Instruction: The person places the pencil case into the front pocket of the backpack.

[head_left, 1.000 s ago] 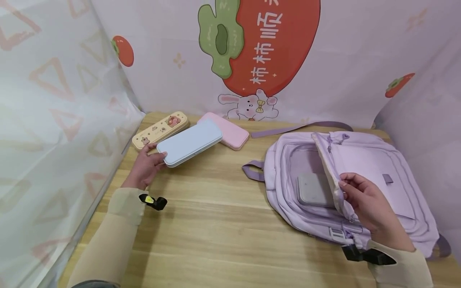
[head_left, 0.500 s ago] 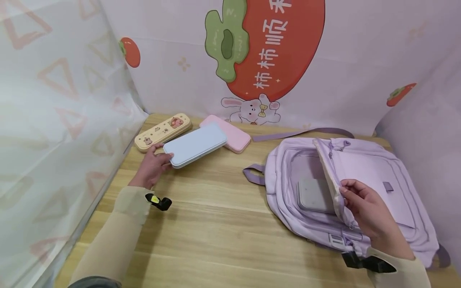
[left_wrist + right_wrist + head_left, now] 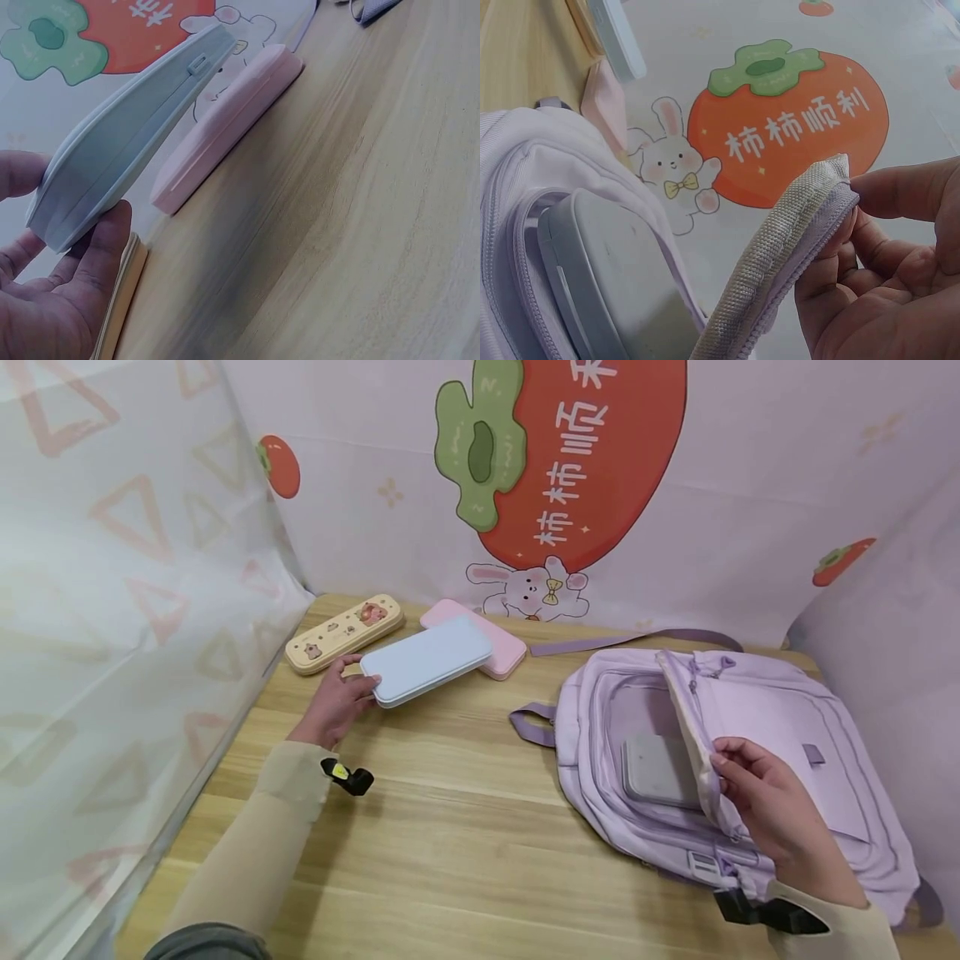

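My left hand (image 3: pixel 341 702) pinches the left end of a light blue pencil case (image 3: pixel 427 662), thumb on top and fingers beneath. In the left wrist view the blue case (image 3: pixel 127 139) is held up off the table, tilted. My right hand (image 3: pixel 765 793) pinches the zippered edge of the flap of a lilac backpack (image 3: pixel 795 710), holding it raised. Inside the opened pocket lies a grey case (image 3: pixel 656 768), partly hidden by the flap. The right wrist view shows the flap's zipper edge (image 3: pixel 780 247) between thumb and fingers, and the grey case (image 3: pixel 622 277) beside it.
A pink case (image 3: pixel 506 652) lies behind the blue one, partly covered by it in the head view. To its left sits a cream pencil case (image 3: pixel 345 633) with cartoon prints. A purple strap (image 3: pixel 637 639) stretches along the back of the wooden table (image 3: pixel 450 827).
My left hand has carried the blue case a little to the right, farther from the cream case. The right hand keeps hold of the raised flap. The head view has shifted slightly.
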A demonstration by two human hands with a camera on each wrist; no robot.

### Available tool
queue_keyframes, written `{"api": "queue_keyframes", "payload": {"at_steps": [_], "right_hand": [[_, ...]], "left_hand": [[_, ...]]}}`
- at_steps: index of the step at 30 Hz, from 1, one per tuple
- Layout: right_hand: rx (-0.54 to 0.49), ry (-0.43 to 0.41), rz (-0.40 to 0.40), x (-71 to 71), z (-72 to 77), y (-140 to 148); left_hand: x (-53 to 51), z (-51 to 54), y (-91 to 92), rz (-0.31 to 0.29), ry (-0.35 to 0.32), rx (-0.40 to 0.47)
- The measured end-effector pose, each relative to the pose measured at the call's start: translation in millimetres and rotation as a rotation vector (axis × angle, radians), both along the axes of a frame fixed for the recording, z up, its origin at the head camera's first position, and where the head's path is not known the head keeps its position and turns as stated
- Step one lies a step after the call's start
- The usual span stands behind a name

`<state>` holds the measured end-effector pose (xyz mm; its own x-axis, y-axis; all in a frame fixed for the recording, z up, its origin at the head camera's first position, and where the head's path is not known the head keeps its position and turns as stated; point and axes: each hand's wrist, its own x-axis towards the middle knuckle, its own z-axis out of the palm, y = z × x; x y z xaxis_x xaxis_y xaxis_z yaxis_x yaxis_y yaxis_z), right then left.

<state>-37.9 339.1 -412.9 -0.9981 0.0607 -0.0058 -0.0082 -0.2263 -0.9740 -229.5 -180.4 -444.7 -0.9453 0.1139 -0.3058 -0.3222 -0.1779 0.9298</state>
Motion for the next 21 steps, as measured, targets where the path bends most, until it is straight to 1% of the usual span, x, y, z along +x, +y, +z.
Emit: {"api": "queue_keyframes", "payload": {"at_steps": [4, 11, 16, 21], "right_hand": [[0.005, -0.006, -0.013, 0.5, 0.3, 1.2], [-0.018, 0.007, -0.004, 2.8, -2.5, 1.2], [-0.008, 0.007, 0.0, 1.6, -2.9, 0.5], [-0.004, 0.016, 0.002, -0.9, -1.0, 0.0]], "left_hand": [[-2.0, 0.7, 3.8, 0.003, 0.014, 0.0], [-2.1, -3.1, 3.6, 0.012, 0.004, 0.01], [-1.0, -2.9, 5.8, 0.007, -0.003, 0.009], [-2.1, -2.9, 6.8, 0.01, -0.008, 0.009]]}}
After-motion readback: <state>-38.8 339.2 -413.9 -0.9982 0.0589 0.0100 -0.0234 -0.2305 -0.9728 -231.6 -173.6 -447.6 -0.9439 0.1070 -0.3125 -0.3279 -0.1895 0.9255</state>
